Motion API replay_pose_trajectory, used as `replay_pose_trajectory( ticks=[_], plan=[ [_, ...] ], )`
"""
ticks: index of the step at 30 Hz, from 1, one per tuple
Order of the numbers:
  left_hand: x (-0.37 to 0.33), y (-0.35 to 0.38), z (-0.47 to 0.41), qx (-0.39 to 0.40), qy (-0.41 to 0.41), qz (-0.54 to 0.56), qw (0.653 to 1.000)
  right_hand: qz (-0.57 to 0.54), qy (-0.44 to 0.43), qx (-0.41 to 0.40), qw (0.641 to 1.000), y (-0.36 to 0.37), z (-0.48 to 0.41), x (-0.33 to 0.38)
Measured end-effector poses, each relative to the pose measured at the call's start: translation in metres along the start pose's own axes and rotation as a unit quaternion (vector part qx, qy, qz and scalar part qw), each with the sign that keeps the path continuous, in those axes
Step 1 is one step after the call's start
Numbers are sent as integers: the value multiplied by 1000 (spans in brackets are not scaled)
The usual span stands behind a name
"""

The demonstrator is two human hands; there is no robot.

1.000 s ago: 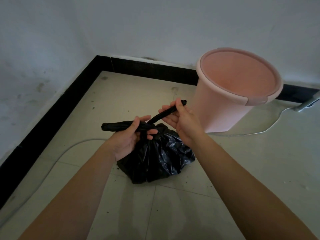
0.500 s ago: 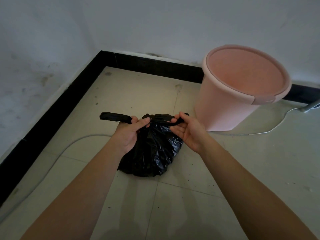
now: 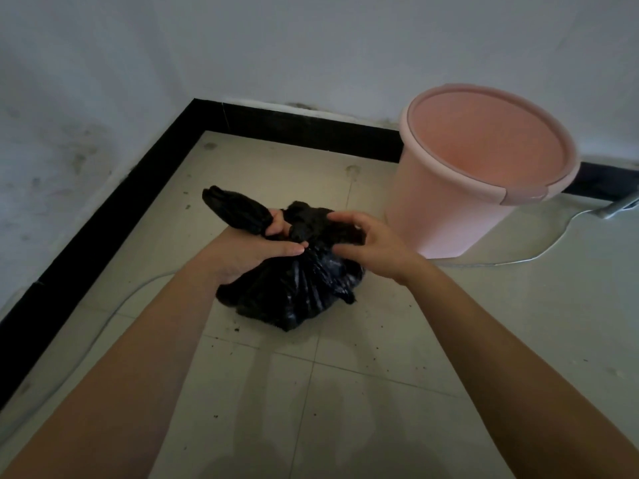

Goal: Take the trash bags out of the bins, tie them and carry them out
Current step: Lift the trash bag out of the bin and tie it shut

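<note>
Dim, soft light fills the room. The floor tiles (image 3: 276, 167) just left of the pink bin (image 3: 449, 216) are the brightest patch, and faint shadows lie well in front of the bin. The black bag (image 3: 304, 292) beside the bin shows small glints, and the wide lens makes the bin lean outward.

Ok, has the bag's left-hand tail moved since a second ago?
Yes. The tail, gripped by the left hand, has swung up toward the black baseboard.
</note>
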State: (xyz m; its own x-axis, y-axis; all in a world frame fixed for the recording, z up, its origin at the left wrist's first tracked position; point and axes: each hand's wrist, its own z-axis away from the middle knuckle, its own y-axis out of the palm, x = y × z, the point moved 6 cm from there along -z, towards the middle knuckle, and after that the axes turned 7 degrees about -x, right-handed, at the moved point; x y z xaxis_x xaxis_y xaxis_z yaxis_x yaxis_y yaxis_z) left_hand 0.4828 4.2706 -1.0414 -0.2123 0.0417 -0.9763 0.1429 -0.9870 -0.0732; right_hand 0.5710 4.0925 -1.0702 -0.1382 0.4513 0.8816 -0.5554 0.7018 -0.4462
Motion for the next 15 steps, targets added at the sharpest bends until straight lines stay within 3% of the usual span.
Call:
replay_pose_trajectory(
  ticks=[3,8,11,15],
  plan=[
    [-11,2,-1,46,3,-39,998,-47,-13,110,993,19,7,11],
    [-11,-6,0,53,6,-72,996,-21,-32,128,991,32,8,11],
    [-1,-19,-4,-23,4,-87,996,-16,-21,113,993,36,6,5],
    [26,-31,-5,-236,-4,-95,967,9,-32,86,996,45,4,-1]
  ],
)
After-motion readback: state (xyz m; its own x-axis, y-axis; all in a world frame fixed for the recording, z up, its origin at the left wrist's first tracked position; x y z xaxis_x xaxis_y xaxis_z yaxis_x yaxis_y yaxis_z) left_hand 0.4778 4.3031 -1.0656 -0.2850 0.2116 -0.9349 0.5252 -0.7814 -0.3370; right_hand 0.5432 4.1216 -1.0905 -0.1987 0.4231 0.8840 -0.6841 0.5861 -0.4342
